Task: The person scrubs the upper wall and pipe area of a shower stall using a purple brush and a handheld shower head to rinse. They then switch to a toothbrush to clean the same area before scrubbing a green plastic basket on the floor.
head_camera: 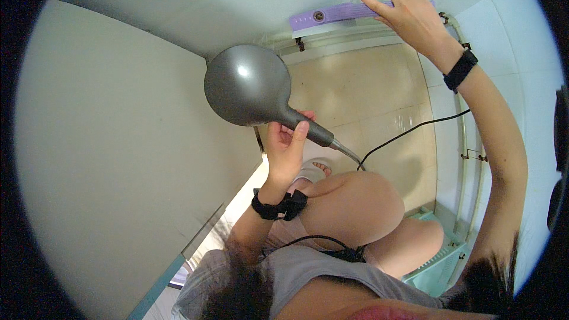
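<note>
My left hand [286,144] grips the handle of a large grey shower head [249,84]. Its smooth round back faces up towards me, and a metal hose [349,153] runs from the handle's end. Thin pale streaks, apparently water, show past the far rim; the spray face is hidden. At the upper right, my right hand [411,15] is over the right part of a long purple plastic strip [338,14], its fingers around it and one finger stretched out. The strip has a dark round fitting near its left end. Some right fingertips are hidden behind the hand.
A pale panel [124,120] rises on the left. Pipes [464,142] run along the tiled wall on the right. A teal plastic basket [438,266] stands beside my bent legs [355,204]. A black cable [413,129] crosses above the tan tiled floor [364,80].
</note>
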